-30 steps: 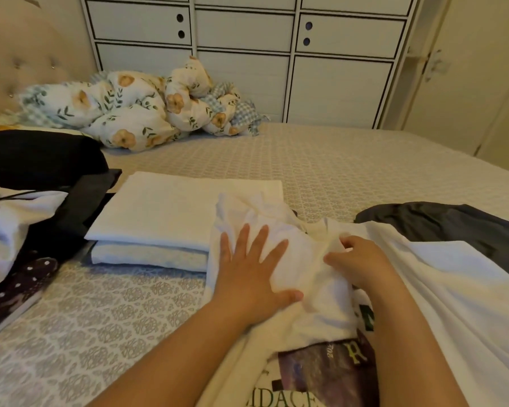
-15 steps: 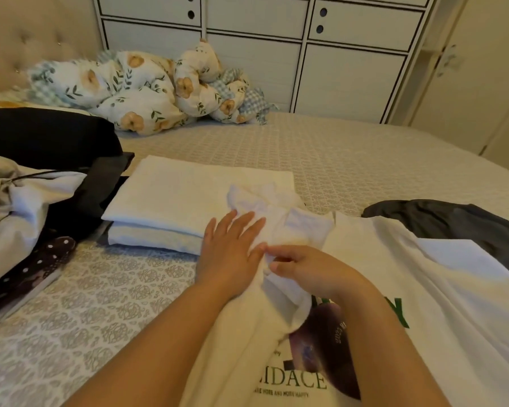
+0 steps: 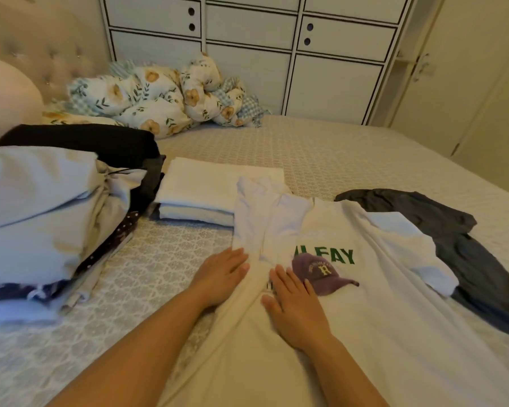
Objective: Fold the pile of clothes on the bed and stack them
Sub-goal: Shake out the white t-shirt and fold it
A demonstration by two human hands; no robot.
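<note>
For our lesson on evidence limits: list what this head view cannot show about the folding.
- White T-shirt: green lettering partly hidden under its folded left side; hem cut off by the bottom edge.
- Folded white stack: item count unclear, T-shirt sleeve overlaps it.
- Dark garment: type unclear, partly under the T-shirt.

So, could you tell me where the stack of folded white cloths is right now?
In the head view, the stack of folded white cloths lies left of centre on the bed, between the unfolded pile and the white T-shirt.
</note>
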